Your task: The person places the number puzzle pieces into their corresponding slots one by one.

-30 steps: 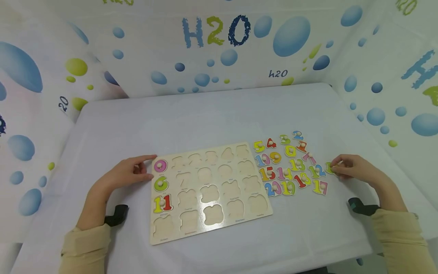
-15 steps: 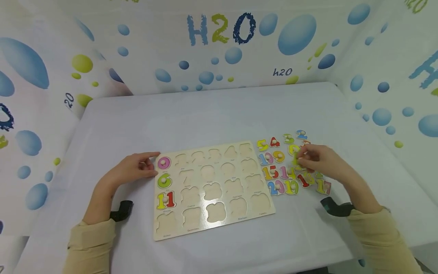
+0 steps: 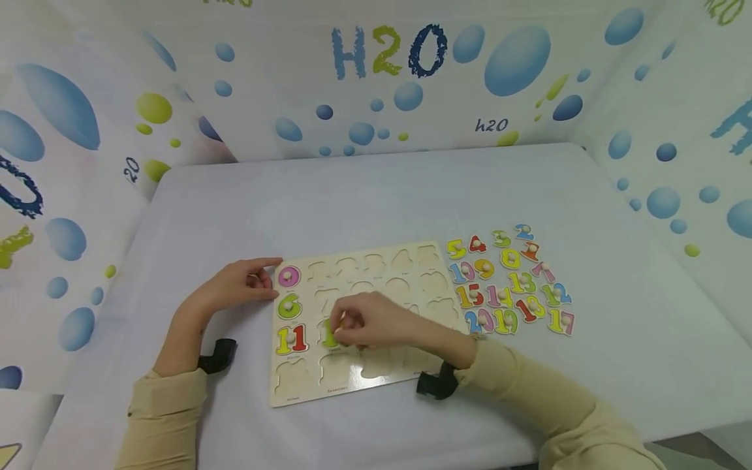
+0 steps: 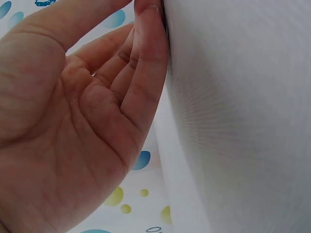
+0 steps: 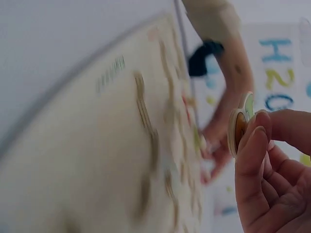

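A wooden number puzzle board [image 3: 314, 382] lies on the table, with 0 [image 3: 288, 277], 6 [image 3: 289, 306] and 11 [image 3: 291, 339] in its left column. My left hand [image 3: 237, 287] rests by the board's upper left edge, index finger at the corner and thumb lower down. Over the board, my right hand [image 3: 376, 320] pinches a number piece with a green 1 [image 3: 329, 335]. Fingers hide the piece's other digit in the head view. Seen edge-on in the right wrist view, the number piece [image 5: 238, 128] also has an orange-brown part, tilted and apart from the board.
Several loose number pieces with round knobs lie right of the board, among them 5 [image 3: 455, 249], 17 [image 3: 561, 321] and 2 [image 3: 524, 232]. A white cloth [image 3: 364, 202] covers the table. Printed curtains [image 3: 405, 98] stand behind and at both sides.
My right hand has carried the number piece leftward from the far right of the loose pieces to over the board. The left hand stays at the board's edge; the head view has shifted slightly.
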Demonstrator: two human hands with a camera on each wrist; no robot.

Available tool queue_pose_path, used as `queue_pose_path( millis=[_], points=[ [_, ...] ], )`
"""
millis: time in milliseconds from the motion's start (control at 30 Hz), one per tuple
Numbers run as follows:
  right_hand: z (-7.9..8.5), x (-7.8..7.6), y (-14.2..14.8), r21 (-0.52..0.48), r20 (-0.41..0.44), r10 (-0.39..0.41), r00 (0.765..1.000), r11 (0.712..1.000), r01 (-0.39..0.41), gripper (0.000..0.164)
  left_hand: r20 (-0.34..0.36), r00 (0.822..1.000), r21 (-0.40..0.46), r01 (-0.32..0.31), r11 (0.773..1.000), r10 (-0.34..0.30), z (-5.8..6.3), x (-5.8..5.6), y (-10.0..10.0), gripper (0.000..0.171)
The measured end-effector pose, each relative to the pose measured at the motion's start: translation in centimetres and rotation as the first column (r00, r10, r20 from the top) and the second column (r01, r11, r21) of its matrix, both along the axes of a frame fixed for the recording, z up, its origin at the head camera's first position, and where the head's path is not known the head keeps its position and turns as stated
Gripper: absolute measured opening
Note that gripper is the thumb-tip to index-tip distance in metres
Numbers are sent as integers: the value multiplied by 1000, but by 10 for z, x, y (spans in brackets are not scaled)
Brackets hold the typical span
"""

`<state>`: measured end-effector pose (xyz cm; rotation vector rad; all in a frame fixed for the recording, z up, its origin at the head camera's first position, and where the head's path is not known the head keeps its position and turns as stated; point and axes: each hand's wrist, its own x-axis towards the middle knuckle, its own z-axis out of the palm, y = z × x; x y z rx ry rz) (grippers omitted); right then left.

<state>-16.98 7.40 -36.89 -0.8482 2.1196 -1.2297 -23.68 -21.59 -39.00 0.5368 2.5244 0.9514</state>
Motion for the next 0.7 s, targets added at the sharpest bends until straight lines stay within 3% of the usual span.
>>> queue_pose_path(
  millis=[133, 267, 500, 700],
  points=[
    [-15, 9, -41, 34, 33, 96, 995, 995, -98, 8, 6, 1000, 8, -10, 1000, 10, 1, 2, 0, 63],
    [-21, 19, -67, 125, -10, 172, 985, 978, -169, 7, 2, 1000, 19, -9, 1000, 9, 2, 4, -1, 62],
    [-20, 27, -78, 219, -35, 165, 986, 964, -153, 7, 0, 1000, 15, -6, 1000, 6, 1, 3, 2, 61],
    [-18, 28, -78, 228, -53, 177, 983, 960, -161, 11, 4, 1000, 8, -8, 1000, 8, 1, 2, 2, 61]
  ],
)
